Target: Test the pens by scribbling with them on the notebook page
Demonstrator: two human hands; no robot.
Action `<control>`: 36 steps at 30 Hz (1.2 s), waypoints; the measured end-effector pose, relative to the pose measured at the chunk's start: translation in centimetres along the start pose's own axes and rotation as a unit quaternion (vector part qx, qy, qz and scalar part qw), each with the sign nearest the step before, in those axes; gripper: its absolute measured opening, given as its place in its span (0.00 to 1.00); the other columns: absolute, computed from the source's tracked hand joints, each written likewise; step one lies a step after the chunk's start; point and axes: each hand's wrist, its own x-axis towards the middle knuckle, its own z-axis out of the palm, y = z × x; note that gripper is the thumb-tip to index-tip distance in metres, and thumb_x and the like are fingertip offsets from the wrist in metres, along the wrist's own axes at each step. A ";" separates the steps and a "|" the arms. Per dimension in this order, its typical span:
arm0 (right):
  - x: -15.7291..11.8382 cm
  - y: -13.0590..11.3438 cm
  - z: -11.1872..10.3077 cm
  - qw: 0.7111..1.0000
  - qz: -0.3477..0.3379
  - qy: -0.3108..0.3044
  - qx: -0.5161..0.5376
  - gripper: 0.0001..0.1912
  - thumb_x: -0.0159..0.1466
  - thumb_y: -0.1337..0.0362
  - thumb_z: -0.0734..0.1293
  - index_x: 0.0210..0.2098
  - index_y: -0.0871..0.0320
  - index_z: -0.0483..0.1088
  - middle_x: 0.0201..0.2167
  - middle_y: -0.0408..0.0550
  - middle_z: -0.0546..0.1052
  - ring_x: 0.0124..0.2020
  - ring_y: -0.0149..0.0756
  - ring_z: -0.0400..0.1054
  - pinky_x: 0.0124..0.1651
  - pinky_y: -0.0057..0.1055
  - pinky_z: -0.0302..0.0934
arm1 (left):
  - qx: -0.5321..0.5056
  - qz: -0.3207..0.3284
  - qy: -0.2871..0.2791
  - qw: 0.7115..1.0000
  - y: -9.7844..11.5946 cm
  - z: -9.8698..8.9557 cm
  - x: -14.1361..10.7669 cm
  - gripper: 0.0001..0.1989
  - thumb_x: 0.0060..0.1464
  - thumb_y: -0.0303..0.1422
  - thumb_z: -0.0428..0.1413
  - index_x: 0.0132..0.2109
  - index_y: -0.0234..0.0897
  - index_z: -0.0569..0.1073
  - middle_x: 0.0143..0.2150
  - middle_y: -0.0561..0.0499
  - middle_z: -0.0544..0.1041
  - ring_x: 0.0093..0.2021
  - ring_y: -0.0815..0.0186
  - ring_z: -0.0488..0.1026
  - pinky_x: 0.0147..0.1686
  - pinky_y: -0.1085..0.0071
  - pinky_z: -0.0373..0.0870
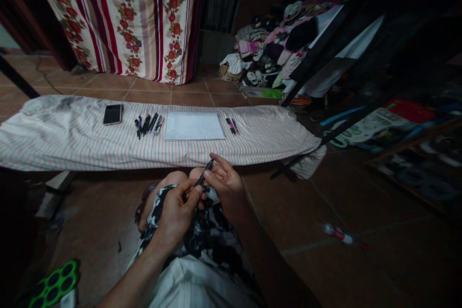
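Note:
Over my lap, a dark pen (pixel 204 173) slants between my two hands. My left hand (pixel 181 204) pinches its lower end with thumb and fingers. Around the upper part, the thumb and fingers of my right hand (pixel 226 185) are closed. Whether the pen has a cap on it cannot be made out. Beyond my hands, a spiral notepad (pixel 195 126) lies with a pale page up on the striped cloth (pixel 260 142). Several pens and markers (pixel 148 124) lie left of the notepad, and a few more pens (pixel 232 126) lie to its right.
A phone (pixel 113 114) rests at the cloth's left. Behind hangs a flowered curtain (pixel 144 19); a heap of clothes (pixel 274 48) stands at back right. On the tiled floor are a plastic bottle (pixel 337 233) and a green object with round holes (pixel 56 283).

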 end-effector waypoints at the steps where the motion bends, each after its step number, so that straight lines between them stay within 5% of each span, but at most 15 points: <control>1: -0.1 -0.1 0.1 1.000 0.002 -0.003 0.003 0.30 0.50 0.60 0.72 0.51 0.56 0.62 0.31 0.42 0.73 0.25 0.29 0.67 0.29 0.26 0.61 | -0.002 0.002 -0.003 1.000 -0.2 -0.1 0.0 0.17 0.44 0.44 0.57 0.25 0.33 0.71 0.17 0.55 0.68 0.17 0.74 0.60 0.17 0.78 0.53; 6: -0.1 0.1 0.2 0.999 -0.018 -0.022 0.028 0.35 0.52 0.61 0.71 0.57 0.53 0.56 0.40 0.47 0.73 0.34 0.31 0.69 0.38 0.29 0.63 | -0.013 0.027 -0.005 1.000 -0.6 -0.4 0.0 0.16 0.47 0.44 0.56 0.29 0.32 0.72 0.22 0.53 0.71 0.19 0.73 0.63 0.18 0.77 0.56; 13: 0.0 0.4 0.2 1.000 -0.009 -0.008 -0.004 0.34 0.52 0.60 0.71 0.55 0.56 0.58 0.29 0.40 0.71 0.24 0.28 0.65 0.28 0.26 0.59 | 0.005 0.016 -0.007 1.000 -0.2 -0.3 -0.1 0.16 0.45 0.43 0.56 0.25 0.32 0.71 0.17 0.55 0.67 0.17 0.74 0.60 0.17 0.77 0.54; 21: 0.0 0.1 0.2 0.999 -0.006 -0.012 0.044 0.35 0.49 0.61 0.73 0.54 0.54 0.59 0.40 0.47 0.74 0.33 0.31 0.69 0.35 0.28 0.62 | -0.026 0.001 -0.008 1.000 -0.6 -0.3 0.0 0.17 0.44 0.45 0.57 0.28 0.32 0.71 0.19 0.53 0.70 0.18 0.74 0.61 0.18 0.78 0.53; 36: 0.2 0.3 0.1 0.999 -0.004 -0.004 0.031 0.32 0.49 0.60 0.73 0.51 0.56 0.63 0.28 0.40 0.72 0.24 0.27 0.66 0.28 0.25 0.60 | -0.027 -0.009 -0.010 1.000 -0.2 -0.2 -0.1 0.19 0.41 0.47 0.59 0.26 0.32 0.71 0.17 0.54 0.68 0.16 0.75 0.60 0.17 0.78 0.52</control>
